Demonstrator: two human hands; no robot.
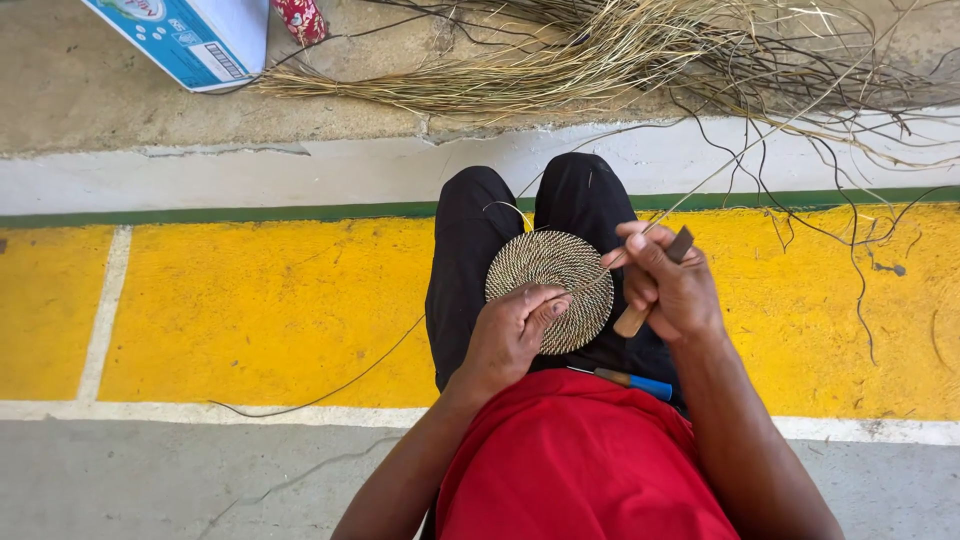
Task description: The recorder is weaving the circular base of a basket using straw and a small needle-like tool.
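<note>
Head view shows a round woven disc [550, 290] resting on the person's lap, flat face up. Left hand [512, 335] grips its near edge, fingers [545, 305] curled closed over the weave. Right hand [668, 285], just right of the disc, is closed on a wooden-handled tool [632, 320] and a thin strand [720, 170] running far-right toward the straw pile [600, 55]. A blue-handled tool [635, 381] lies near, on the lap.

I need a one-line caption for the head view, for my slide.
Left hand holds a round woven disc on the lap; right hand grips a wooden-handled tool and a strand.
</note>
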